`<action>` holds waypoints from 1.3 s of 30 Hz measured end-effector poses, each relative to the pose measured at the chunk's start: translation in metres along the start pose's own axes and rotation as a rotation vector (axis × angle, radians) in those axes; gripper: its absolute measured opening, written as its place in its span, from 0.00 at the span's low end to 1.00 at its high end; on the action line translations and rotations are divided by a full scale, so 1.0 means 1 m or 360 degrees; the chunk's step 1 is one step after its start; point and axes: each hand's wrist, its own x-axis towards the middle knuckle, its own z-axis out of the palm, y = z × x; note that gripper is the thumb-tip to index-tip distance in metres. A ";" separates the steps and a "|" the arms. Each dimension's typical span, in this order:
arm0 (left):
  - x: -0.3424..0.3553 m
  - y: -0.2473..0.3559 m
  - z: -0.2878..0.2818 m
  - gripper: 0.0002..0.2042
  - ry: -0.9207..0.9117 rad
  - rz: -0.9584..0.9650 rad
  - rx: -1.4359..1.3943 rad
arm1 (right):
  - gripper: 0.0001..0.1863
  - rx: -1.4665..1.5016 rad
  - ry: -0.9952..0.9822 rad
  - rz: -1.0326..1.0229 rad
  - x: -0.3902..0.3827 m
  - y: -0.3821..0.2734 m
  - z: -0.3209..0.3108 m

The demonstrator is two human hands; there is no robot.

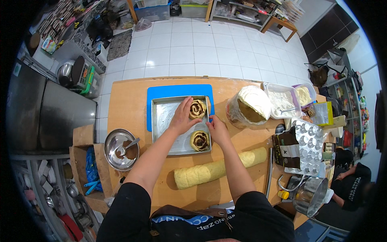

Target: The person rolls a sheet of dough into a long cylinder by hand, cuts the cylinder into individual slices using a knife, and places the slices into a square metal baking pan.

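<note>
A rectangular metal baking pan (164, 141) rests partly on a blue board (179, 90). Two spiral dough rolls with dark filling are in it: a far roll (198, 109) and a near roll (199, 140), both along the right side. My left hand (182, 117) reaches into the pan, its fingers stretched along the left of the far roll and its thumb apart beneath it. At the pan's right rim, my right hand (218, 129) has its fingers curled against the edge. A long log of yellow dough (197, 176) lies on the table under my right forearm.
On the left stands a steel bowl (111, 151) with brown powder and a spoon. To the right are a large tub (238, 111), a container of white flour (278, 99), a muffin tray (310, 141) and a mixer bowl (310, 197). A person (352, 181) is at the far right.
</note>
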 end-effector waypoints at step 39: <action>0.016 0.010 -0.001 0.48 -0.0309 0.0123 0.0638 | 0.13 -0.0154 0.0119 -0.0058 0.001 0.004 0.008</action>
